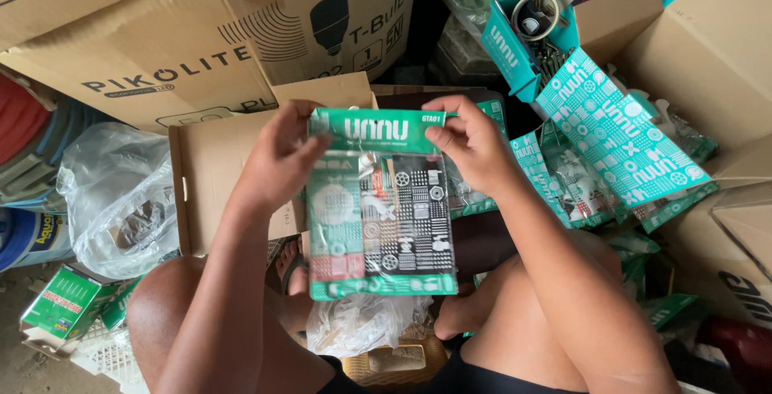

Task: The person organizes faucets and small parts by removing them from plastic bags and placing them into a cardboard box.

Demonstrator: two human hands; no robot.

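Grey floor below the left hand carries a white crate, seemingly, and a clear plastic bag.

Upright green-headed clear packet

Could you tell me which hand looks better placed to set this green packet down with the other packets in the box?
Probably the right hand: it pinches the green packet on the side nearest the stacked packets in the cardboard box. The left hand grips the far corner.
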